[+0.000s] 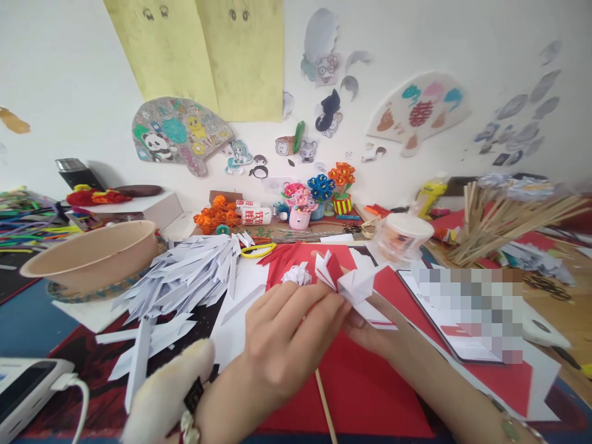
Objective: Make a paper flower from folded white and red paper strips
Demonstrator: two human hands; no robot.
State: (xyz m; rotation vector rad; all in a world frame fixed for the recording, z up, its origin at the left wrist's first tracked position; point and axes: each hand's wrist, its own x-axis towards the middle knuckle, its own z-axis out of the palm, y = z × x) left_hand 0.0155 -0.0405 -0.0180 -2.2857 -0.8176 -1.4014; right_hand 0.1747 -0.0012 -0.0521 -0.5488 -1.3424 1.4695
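My left hand is closed, its fingers pinching a folded red and white paper piece with pointed flaps. Behind it my right hand grips the same piece from the other side; its fingers are mostly hidden. A white flap stands out to the right of the fingertips. Below the hands a thin wooden stick slants down over red paper; whether a hand holds it I cannot tell. A white crumpled paper flower shape shows just beyond my left hand.
White paper strips are heaped at left beside a beige basin. Yellow-handled scissors lie behind. A tablet-like screen, partly blurred, is at right, near a lidded tub and wooden sticks. A white device sits front left.
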